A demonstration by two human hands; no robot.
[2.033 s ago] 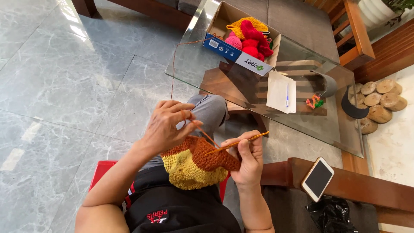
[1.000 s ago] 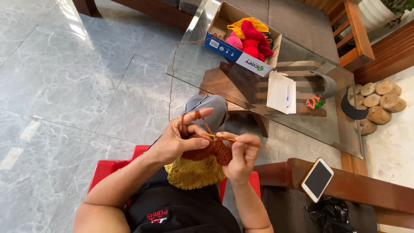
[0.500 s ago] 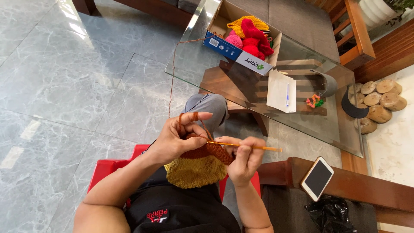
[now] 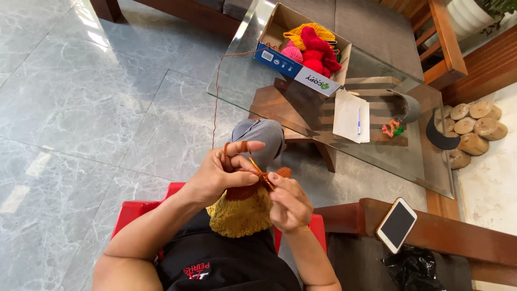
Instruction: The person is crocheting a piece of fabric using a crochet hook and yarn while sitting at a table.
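Fingers (image 4: 243,160) of left hand (image 4: 218,175) clenched on brown-and-yellow crochet piece (image 4: 240,209) in the lap, tensioning brown yarn strand (image 4: 216,91); right hand (image 4: 291,203) pinching crochet hook (image 4: 258,170), close for control; far off, yarn box (image 4: 301,46) on glass worktop (image 4: 431,161)

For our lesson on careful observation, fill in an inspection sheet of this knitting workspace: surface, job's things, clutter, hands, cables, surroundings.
Surface: glass coffee table on a wooden base; grey marble floor.
Job's things: brown-and-yellow knitted piece in the lap; wooden knitting needle; brown yarn strand running up to the cardboard box of yarn balls.
Clutter: paper with blue pen, small coloured bits, dark cap, smartphone on the wooden armrest.
Hands: left hand has yarn wound over a finger; right hand grips the needle.
Cables: nothing seen.
Surroundings: red stool, wooden chair, log slices.
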